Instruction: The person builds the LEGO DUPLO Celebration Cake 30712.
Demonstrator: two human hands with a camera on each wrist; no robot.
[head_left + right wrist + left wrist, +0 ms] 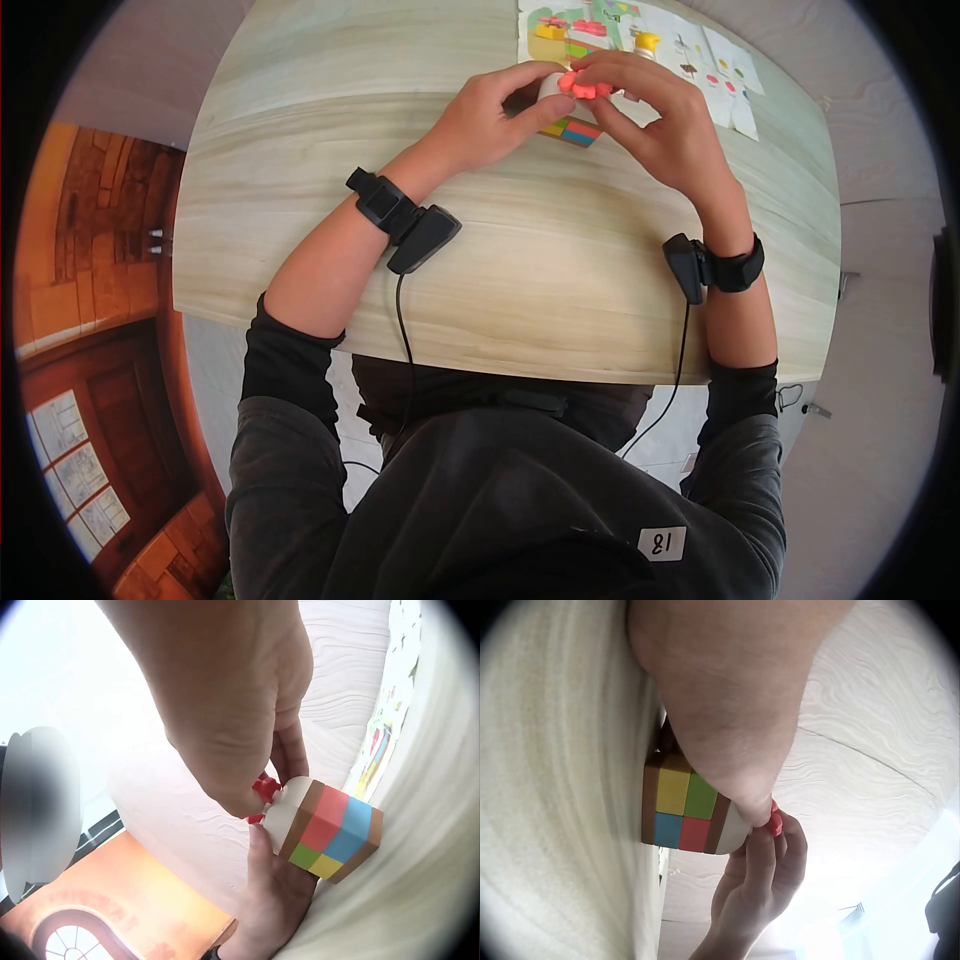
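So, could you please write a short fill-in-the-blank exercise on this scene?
The right hand pinches the ____ at the white dome.
The green block sits directly above the ____.
The printed sheets lie on the ____.
Missing words: red piece; yellow block; table.

A brick-patterned wall stands beside the table.

We've got a multicoloured block stack upright on the table, bumpy red piece right at its white top!
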